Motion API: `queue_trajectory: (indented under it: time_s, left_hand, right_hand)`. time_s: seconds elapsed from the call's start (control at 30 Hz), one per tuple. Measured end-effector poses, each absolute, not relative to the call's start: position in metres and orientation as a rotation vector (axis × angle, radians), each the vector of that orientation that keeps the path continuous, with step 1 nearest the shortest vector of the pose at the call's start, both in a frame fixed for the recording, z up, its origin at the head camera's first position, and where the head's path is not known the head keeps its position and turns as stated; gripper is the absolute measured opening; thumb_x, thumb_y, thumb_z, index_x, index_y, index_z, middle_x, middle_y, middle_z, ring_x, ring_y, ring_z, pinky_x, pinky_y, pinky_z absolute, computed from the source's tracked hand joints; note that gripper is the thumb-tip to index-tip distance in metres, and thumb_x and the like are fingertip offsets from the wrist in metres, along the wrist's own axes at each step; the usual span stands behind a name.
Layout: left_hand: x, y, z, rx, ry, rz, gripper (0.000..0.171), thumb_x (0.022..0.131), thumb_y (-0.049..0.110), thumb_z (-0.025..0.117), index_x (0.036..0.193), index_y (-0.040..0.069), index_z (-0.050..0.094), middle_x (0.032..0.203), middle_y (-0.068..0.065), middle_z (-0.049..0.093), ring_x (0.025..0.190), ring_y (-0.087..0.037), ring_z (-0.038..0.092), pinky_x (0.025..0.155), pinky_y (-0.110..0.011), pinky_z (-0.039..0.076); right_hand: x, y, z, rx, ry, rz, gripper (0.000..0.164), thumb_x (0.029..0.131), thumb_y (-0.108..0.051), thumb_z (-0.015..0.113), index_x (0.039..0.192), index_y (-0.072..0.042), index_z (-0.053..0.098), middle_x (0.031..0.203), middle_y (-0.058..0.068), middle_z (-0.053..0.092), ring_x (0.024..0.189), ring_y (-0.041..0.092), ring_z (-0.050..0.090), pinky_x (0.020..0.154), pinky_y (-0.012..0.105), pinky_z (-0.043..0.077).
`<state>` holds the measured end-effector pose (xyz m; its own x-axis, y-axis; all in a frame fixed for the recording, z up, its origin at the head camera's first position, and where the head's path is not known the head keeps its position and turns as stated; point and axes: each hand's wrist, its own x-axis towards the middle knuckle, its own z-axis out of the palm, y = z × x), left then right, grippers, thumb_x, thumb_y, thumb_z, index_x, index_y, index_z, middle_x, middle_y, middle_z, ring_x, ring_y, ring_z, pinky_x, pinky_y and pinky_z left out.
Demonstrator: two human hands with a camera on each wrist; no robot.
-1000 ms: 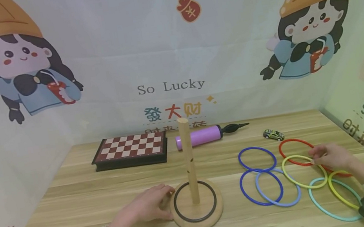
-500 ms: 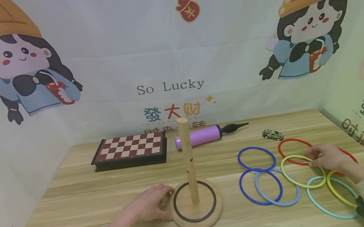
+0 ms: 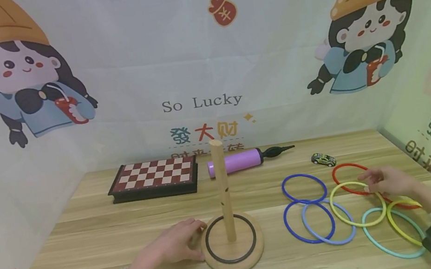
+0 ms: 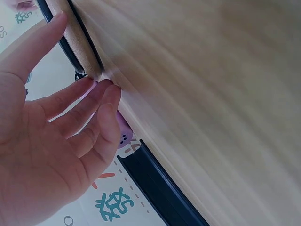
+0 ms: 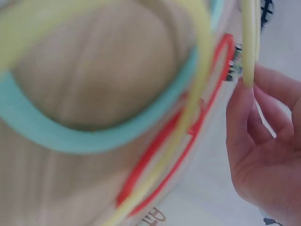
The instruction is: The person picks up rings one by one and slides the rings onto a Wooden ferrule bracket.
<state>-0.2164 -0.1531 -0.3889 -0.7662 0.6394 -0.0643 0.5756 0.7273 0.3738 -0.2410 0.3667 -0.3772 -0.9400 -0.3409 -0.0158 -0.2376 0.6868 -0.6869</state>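
Note:
My left hand holds the left rim of a round wooden base, part of a ring toss stand with an upright peg. Around the peg's foot lies a dark ring. In the left wrist view, the thumb and fingertips touch the base's edge. On the right, my right hand pinches a pale yellow ring between thumb and fingers; the right wrist view shows this ring edge-on. Beneath and behind that hand are red rings, partly hidden.
Two dark blue rings and a light blue ring overlap right of the stand. Nearer lie a turquoise ring and another yellow ring. Behind are a chessboard box, a purple pump and a toy car.
The right hand has risen slightly, and the pale yellow ring in its pinch has shifted a little left. My left hand and the stand stay in place.

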Motion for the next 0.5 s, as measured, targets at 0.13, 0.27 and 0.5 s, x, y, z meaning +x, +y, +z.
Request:
queue_trajectory:
  time_s: [0.13, 0.27, 0.5]
  left_hand:
    - [-0.216, -0.153, -0.389, 0.971, 2.74, 0.503, 0.06, 0.069, 0.032, 0.073, 0.118, 0.005, 0.049, 0.102, -0.002, 0.052, 0.086, -0.017, 0.048, 0.075, -0.037, 0.042]
    - [-0.216, -0.153, -0.389, 0.968, 2.74, 0.506, 0.06, 0.069, 0.032, 0.073, 0.118, 0.005, 0.05, 0.103, -0.002, 0.052, 0.087, -0.017, 0.048, 0.076, -0.038, 0.042]
    - [-0.215, -0.153, -0.389, 0.972, 2.748, 0.496, 0.061, 0.068, 0.032, 0.073, 0.118, 0.004, 0.05, 0.104, -0.003, 0.052, 0.088, -0.018, 0.048, 0.078, -0.038, 0.042]
  right_hand:
    - [-0.24, 0.368, -0.367, -0.452, 2.607, -1.171, 0.036, 0.081, -0.004, 0.059, 0.109, 0.016, 0.047, 0.082, 0.009, 0.049, 0.065, 0.015, 0.049, 0.053, 0.029, 0.047]
    - [-0.238, 0.367, -0.356, -0.438, 2.523, -1.207, 0.042, 0.082, -0.006, 0.059, 0.114, 0.015, 0.043, 0.087, 0.01, 0.048, 0.074, 0.019, 0.05, 0.061, 0.035, 0.049]
    - [-0.237, 0.36, -0.343, -0.51, 2.495, -1.194, 0.042, 0.084, -0.008, 0.057, 0.117, 0.013, 0.041, 0.088, 0.013, 0.045, 0.076, 0.019, 0.05, 0.065, 0.038, 0.049]
